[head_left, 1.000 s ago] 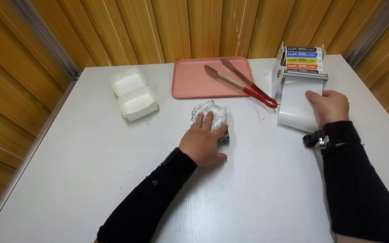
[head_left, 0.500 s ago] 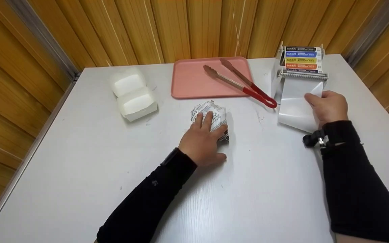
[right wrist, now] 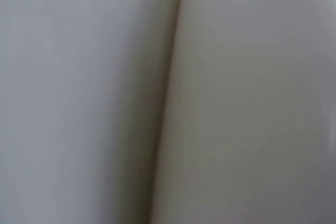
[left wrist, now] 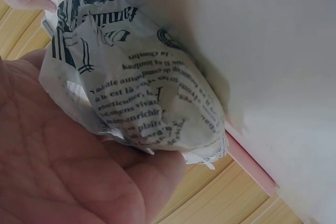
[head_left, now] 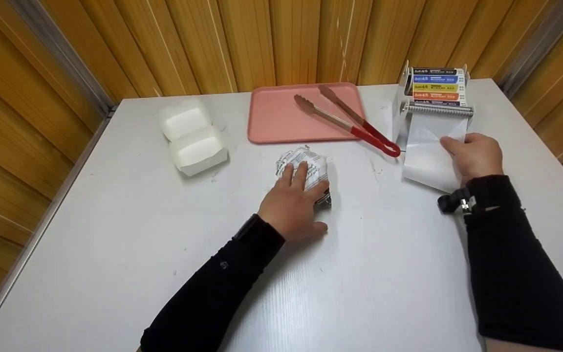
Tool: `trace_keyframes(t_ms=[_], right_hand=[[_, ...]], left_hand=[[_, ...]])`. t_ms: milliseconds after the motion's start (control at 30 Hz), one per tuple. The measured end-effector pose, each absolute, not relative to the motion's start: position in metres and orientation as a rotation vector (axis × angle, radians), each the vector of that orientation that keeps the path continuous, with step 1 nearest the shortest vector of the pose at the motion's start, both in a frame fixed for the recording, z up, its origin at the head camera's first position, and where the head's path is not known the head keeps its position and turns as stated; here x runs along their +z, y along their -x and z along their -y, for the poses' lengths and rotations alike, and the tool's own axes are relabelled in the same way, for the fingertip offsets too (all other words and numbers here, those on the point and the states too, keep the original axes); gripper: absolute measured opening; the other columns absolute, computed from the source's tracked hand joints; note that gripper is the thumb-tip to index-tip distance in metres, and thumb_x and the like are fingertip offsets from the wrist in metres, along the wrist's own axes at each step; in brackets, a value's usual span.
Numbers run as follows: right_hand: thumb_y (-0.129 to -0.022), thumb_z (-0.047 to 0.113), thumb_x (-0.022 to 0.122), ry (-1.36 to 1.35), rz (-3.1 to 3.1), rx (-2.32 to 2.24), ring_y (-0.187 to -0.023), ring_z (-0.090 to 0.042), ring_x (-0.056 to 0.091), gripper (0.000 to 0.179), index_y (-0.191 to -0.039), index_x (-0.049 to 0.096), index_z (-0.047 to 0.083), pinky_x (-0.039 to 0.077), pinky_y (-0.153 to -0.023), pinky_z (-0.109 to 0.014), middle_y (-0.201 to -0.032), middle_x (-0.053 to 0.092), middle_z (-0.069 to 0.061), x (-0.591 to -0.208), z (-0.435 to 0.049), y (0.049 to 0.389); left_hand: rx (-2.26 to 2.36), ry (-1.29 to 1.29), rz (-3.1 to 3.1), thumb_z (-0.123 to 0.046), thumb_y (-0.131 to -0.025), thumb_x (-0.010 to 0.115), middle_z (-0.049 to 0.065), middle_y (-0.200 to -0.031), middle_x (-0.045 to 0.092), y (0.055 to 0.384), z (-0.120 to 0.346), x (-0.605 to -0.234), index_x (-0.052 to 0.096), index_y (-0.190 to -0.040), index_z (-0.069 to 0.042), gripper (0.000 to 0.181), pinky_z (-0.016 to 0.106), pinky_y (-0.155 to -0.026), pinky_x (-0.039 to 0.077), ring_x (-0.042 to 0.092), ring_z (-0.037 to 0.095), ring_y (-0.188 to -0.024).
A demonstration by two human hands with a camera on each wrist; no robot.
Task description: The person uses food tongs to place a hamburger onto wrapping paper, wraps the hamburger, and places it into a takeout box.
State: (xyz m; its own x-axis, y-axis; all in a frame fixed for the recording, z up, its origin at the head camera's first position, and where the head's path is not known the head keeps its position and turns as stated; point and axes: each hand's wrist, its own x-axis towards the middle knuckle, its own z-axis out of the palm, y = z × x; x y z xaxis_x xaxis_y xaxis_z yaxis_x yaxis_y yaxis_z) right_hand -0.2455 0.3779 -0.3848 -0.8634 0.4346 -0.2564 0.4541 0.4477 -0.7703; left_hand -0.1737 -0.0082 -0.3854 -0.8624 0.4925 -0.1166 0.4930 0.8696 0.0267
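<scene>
My left hand [head_left: 289, 210] lies over a paper-wrapped bundle [head_left: 316, 168] with its fingers spread and the thumb held apart. Crumpled paper printed with dark text covers the bundle [left wrist: 142, 87] in the left wrist view, hiding what is inside. At the right, my right hand [head_left: 479, 154] pinches the edge of a wide white paper strip [head_left: 425, 156] between thumb and fingers. The strip hangs from a label dispenser [head_left: 467, 111] and creases toward the thumb. White paper [right wrist: 247, 103] fills much of the right wrist view, and that hand does not show there.
A pink tray [head_left: 281, 117] lies at the back of the white table [head_left: 164, 244]. Red-handled tongs [head_left: 374, 139] rest partly on it, handles reaching toward the dispenser. An opened white paper box [head_left: 196, 146] stands back left. Slatted wood panels [head_left: 296, 44] rise behind.
The white strip has gone from smooth to creased near my right thumb. My right hand has shifted very slightly left; the left hand and wrapped bundle stay in place.
</scene>
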Motion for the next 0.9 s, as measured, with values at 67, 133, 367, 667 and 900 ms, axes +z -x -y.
trace_keyframes(t_ms=[67,133,367,667,900], right_hand=[[-0.097,0.06,0.063,-0.815,-2.651,-1.424,-0.109,-0.02,0.046,0.076,-0.148,0.055,0.004,0.041,-0.088,-0.031,-0.12,0.057,-0.003,-0.385,-0.3783,0.2456],[-0.097,0.061,0.063,-0.813,-2.65,-1.419,-0.11,-0.021,0.046,0.078,-0.148,0.055,0.004,0.041,-0.089,-0.032,-0.121,0.057,-0.004,-0.3853,-0.3792,0.2459],[-0.097,0.06,0.064,-0.74,-2.703,-1.375,-0.106,-0.024,0.047,0.069,-0.133,0.06,0.001,0.042,-0.083,-0.033,-0.09,0.06,0.01,-0.3864,-0.3838,0.2462],[-0.098,0.061,0.061,-0.741,-2.666,-1.346,-0.11,-0.026,0.047,0.078,-0.147,0.055,0.0,0.041,-0.087,-0.033,-0.115,0.06,-0.004,-0.3845,-0.3855,0.2473],[-0.098,0.063,0.059,-0.755,-2.612,-1.357,-0.114,-0.027,0.047,0.083,-0.152,0.05,0.001,0.041,-0.091,-0.034,-0.132,0.054,-0.012,-0.3859,-0.3868,0.2488]], left_hand=[[-0.005,-0.773,-2.921,-0.068,-0.089,0.07,0.022,-0.175,0.016,0.1739,0.0082,-0.3846,0.034,-0.166,-0.034,0.091,0.05,-0.128,0.031,0.017,0.048,-0.161],[-0.003,-0.773,-2.921,-0.068,-0.089,0.07,0.022,-0.175,0.016,0.1742,0.0083,-0.3838,0.034,-0.165,-0.034,0.091,0.05,-0.128,0.032,0.018,0.048,-0.161],[0.005,-0.783,-2.922,-0.066,-0.089,0.07,0.023,-0.175,0.018,0.1751,0.0088,-0.3819,0.036,-0.165,-0.033,0.09,0.05,-0.126,0.035,0.02,0.049,-0.16],[-0.002,-0.779,-2.902,-0.067,-0.09,0.069,0.024,-0.175,0.016,0.175,0.0091,-0.3769,0.035,-0.165,-0.033,0.09,0.05,-0.127,0.034,0.018,0.049,-0.161],[0.004,-0.769,-2.894,-0.067,-0.09,0.069,0.023,-0.175,0.015,0.1757,0.0091,-0.3759,0.034,-0.166,-0.033,0.09,0.05,-0.128,0.032,0.017,0.048,-0.161]])
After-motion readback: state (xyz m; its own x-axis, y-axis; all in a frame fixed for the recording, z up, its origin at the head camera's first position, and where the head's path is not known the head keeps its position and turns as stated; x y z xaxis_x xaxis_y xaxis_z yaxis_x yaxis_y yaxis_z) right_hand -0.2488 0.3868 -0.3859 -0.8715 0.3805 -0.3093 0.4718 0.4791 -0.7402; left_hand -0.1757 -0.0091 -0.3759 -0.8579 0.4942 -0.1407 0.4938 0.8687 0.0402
